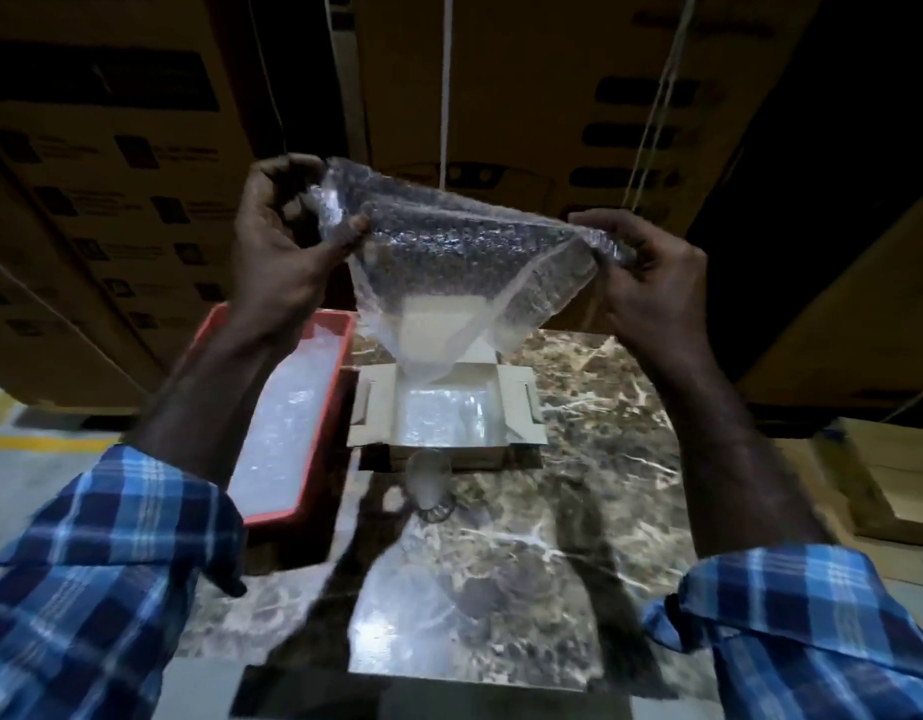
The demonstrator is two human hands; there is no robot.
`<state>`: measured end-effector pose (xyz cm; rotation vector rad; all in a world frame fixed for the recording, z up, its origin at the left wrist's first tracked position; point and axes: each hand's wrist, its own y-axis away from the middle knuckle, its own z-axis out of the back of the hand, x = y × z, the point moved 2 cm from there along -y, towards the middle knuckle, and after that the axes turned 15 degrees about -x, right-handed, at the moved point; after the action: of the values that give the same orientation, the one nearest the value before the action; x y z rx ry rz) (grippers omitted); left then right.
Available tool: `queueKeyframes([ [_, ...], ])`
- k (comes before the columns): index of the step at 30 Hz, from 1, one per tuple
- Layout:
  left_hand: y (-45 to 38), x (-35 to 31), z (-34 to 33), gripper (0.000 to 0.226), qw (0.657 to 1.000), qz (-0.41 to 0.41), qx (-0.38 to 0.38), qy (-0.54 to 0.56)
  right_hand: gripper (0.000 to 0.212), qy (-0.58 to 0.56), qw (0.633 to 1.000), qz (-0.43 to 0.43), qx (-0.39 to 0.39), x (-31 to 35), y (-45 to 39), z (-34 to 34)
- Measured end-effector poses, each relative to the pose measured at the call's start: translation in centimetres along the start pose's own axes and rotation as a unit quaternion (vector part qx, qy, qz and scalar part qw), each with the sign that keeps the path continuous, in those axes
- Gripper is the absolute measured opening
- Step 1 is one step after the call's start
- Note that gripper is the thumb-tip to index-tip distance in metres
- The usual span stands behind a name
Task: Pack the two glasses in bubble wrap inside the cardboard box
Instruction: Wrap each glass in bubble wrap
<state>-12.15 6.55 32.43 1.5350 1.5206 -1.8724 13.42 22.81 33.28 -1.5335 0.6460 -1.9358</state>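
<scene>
fingers of left hand (283, 241) and right hand (651, 272): curled, pinching top corners of bubble wrap (464, 252), sheet held up, lower point hanging over open box (444, 413); box on marble table (605, 433), wrap lining visible inside; glass (428, 480) just in front of box; red tray (293, 407) of wrap left of box

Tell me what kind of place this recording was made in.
Probably a warehouse or packing station. Large printed cartons are stacked behind a marble-patterned table, a red tray holds bubble wrap supplies, and the floor shows yellow marking lines.
</scene>
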Motion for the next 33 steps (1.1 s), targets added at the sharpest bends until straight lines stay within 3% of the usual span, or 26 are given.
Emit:
queueKeyframes([
  [3, 2.5, -0.9, -4.8, 0.054, 1.000, -0.019, 0.005, -0.007, 0.030, 0.010, 0.999, -0.011, -0.036, -2.2, -0.5, 5.6],
  [8, 8.7, -0.4, -10.7, 0.015, 0.999, 0.008, 0.028, -0.026, 0.038, 0.021, 0.998, -0.051, -0.042, -6.6, 0.8, 12.5],
  [10, 11.5, 0.5, -11.4, 0.019, 0.999, 0.029, 0.028, -0.024, 0.042, 0.033, 0.996, -0.074, -0.027, -8.9, 2.4, 14.4],
  [17, 21.9, 5.0, -9.6, 0.007, 0.985, 0.124, 0.072, -0.094, 0.050, 0.049, 0.980, -0.176, 0.082, -14.5, 11.5, 17.5],
  [21, 25.9, 7.6, -7.8, 0.034, 0.968, 0.122, 0.105, -0.192, 0.053, 0.034, 0.959, -0.254, 0.122, -15.9, 16.4, 18.1],
  [27, 31.8, 10.3, -5.7, 0.049, 0.944, 0.128, 0.151, -0.264, 0.049, 0.119, 0.933, -0.265, 0.212, -19.3, 22.7, 18.4],
  [33, 35.7, 12.8, -3.1, 0.030, 0.918, 0.119, 0.221, -0.309, 0.028, 0.187, 0.900, -0.271, 0.286, -20.7, 27.3, 18.5],
])
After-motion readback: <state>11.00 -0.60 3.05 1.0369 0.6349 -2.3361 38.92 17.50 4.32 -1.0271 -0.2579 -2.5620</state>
